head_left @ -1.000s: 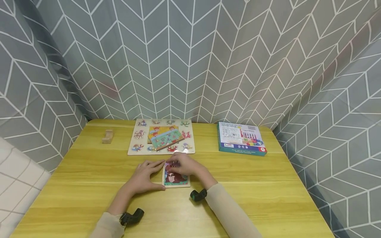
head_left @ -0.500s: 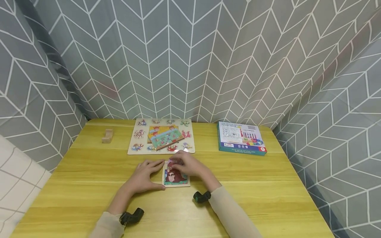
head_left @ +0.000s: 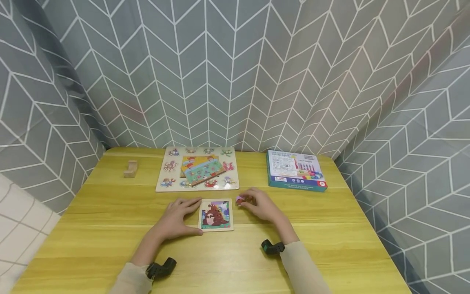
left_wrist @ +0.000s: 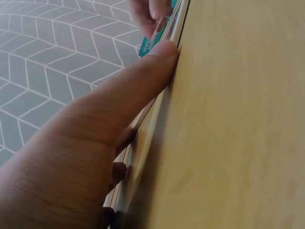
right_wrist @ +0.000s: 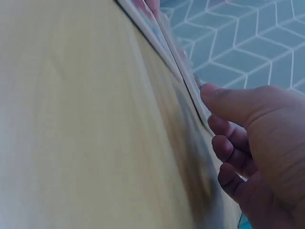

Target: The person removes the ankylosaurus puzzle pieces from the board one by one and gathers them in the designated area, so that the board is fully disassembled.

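Note:
A small square jigsaw puzzle (head_left: 216,230) with a light wooden rim lies on the table in the head view. Its picture shows a brown-haired figure, and a paler gap appears near the top left. My left hand (head_left: 175,220) spreads thumb and index finger, touching the puzzle's left side with fairly straight fingers. To the right of the puzzle, my right hand (head_left: 263,207) pinches a red and purple puzzle piece (head_left: 240,201) between thumb and fingers. In the right wrist view only a thin edge of that piece (right_wrist: 197,80) shows past the thumb.
Behind the puzzle lies a large pegboard puzzle (head_left: 161,179) with two picture boards on it, the front one a green board (head_left: 205,171). A flat toy box (head_left: 297,169) stands back right. A small wooden block shape (head_left: 131,168) sits back left. A patterned curtain (head_left: 205,81) hangs behind.
My right hand has lifted the puzzle piece out of the puzzle and moved right, clear of the rim. The left hand stays at the puzzle's left side.

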Motion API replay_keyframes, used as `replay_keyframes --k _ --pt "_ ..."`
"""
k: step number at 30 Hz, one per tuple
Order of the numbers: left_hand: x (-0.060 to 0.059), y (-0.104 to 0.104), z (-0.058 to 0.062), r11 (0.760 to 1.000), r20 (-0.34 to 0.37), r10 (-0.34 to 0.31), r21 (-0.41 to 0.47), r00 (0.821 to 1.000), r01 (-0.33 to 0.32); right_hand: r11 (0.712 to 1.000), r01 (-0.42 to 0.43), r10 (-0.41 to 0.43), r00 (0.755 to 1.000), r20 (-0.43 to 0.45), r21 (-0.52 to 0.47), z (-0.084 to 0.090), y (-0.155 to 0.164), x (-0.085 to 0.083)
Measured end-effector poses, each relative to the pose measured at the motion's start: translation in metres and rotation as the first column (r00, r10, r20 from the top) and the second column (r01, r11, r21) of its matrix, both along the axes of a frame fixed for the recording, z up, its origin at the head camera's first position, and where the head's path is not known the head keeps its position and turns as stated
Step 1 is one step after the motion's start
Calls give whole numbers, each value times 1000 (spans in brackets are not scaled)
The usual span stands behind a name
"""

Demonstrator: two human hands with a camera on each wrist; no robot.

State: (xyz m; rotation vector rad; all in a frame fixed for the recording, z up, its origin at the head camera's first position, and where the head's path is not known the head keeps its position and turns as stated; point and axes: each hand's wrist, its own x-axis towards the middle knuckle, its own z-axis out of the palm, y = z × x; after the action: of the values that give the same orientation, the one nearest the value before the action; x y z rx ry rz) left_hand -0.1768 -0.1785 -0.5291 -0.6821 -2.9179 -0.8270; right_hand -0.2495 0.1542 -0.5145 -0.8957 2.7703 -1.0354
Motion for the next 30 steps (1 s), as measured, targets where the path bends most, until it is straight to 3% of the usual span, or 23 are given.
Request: replay_keyframes --k 30 --pt "-1 0 -2 1000 -9 5 3 1000 -5 1000 17 -17 1000 0 -18 -11 4 0"
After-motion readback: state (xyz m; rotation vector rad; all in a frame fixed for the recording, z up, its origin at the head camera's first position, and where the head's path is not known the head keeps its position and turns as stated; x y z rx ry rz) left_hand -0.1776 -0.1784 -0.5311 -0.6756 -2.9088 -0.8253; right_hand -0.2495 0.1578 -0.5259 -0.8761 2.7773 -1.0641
